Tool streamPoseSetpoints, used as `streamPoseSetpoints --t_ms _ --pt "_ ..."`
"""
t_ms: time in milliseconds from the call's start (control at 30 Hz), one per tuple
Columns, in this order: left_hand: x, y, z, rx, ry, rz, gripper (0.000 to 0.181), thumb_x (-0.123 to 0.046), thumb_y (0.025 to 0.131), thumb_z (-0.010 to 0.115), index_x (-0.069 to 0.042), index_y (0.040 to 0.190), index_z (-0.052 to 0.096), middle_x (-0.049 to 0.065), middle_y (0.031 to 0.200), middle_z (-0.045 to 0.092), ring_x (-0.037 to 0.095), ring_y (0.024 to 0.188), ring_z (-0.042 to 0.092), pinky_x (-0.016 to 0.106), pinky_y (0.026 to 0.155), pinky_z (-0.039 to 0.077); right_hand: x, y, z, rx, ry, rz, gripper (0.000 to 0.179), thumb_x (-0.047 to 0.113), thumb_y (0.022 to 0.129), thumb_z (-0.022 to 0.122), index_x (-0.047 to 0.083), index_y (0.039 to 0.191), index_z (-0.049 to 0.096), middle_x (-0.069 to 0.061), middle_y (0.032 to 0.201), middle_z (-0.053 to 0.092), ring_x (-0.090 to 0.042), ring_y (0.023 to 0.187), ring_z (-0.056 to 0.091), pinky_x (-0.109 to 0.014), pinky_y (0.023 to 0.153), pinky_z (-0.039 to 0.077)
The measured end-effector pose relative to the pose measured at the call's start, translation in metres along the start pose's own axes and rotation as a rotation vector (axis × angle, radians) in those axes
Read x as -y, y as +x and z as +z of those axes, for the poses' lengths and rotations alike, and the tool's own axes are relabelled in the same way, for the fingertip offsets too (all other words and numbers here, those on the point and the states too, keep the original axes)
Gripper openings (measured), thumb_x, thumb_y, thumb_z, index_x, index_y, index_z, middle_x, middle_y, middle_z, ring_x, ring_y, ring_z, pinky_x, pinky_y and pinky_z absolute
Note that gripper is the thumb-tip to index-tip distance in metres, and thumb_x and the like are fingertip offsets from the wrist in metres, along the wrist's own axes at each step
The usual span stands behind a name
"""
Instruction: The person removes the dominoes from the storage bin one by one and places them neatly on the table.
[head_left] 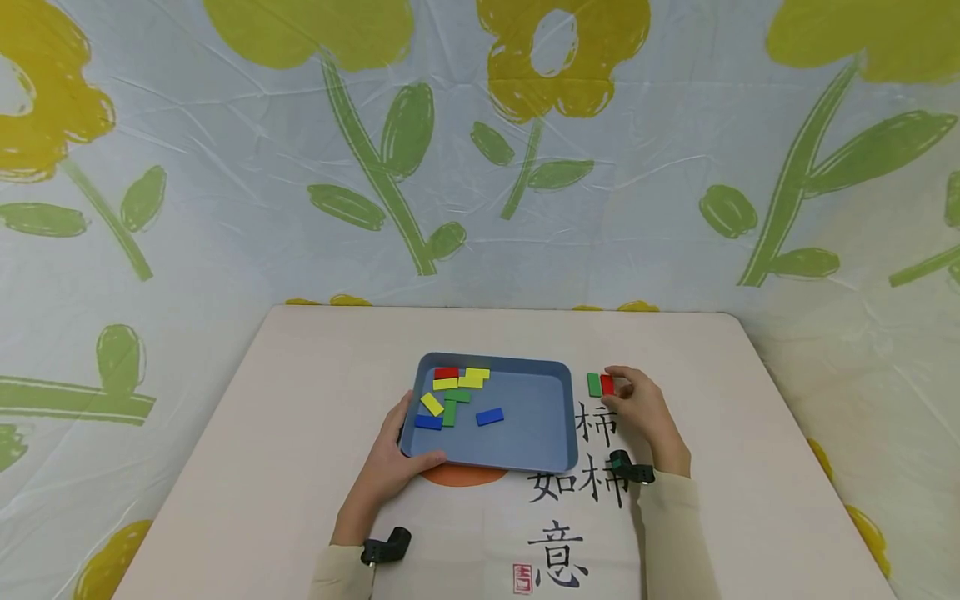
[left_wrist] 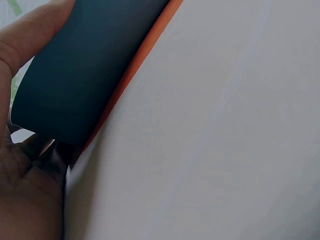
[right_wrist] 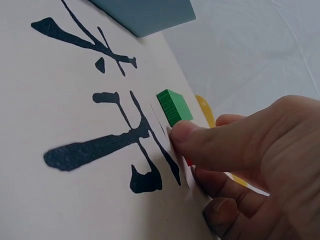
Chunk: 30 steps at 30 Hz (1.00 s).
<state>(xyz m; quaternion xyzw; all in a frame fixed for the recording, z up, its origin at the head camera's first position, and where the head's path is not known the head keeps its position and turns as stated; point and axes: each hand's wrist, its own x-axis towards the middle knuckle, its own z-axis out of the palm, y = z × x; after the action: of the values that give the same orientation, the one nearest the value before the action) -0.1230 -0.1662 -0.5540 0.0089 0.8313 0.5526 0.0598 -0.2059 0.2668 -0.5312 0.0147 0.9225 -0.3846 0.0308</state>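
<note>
A blue-grey tray (head_left: 525, 433) lies on the table with several red, yellow, green and blue blocks in its left half. My left hand (head_left: 390, 458) grips the tray's left front corner, thumb over the rim; in the left wrist view the fingers reach beneath the tray's edge (left_wrist: 65, 90). To the right of the tray, my right hand (head_left: 641, 408) pinches a red block (head_left: 607, 385) between thumb and fingers. Directly left of it stands a green block (head_left: 594, 385). In the right wrist view the thumb mostly hides the red block, and the green block (right_wrist: 175, 107) shows beyond it.
Under the tray and right hand lies a cloth (head_left: 450, 542) with black brush characters, an orange shape and a red seal. A dark wrist camera is strapped on each wrist. Behind the table (head_left: 300, 375) hangs a flower-patterned sheet (head_left: 600, 208).
</note>
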Motion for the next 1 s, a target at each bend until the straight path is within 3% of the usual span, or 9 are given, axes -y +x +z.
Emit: streamPoseSetpoints --t_ms 1000 --pt "0.0019 0.0005 0.0001 -0.002 0.005 0.010 0.115 -0.038 0.078 0.090 -0.024 0.166 0.016 0.008 0.171 0.021 0.035 0.157 0.022 0.066 0.123 0.023 -0.0001 0.0015 0.0043 -0.033 -0.007 -0.049 0.052 0.003 0.091 0.074 0.002 0.141 0.057 -0.022 0.111 0.058 -0.027 0.084 0.057 -0.031 0.070 0.048"
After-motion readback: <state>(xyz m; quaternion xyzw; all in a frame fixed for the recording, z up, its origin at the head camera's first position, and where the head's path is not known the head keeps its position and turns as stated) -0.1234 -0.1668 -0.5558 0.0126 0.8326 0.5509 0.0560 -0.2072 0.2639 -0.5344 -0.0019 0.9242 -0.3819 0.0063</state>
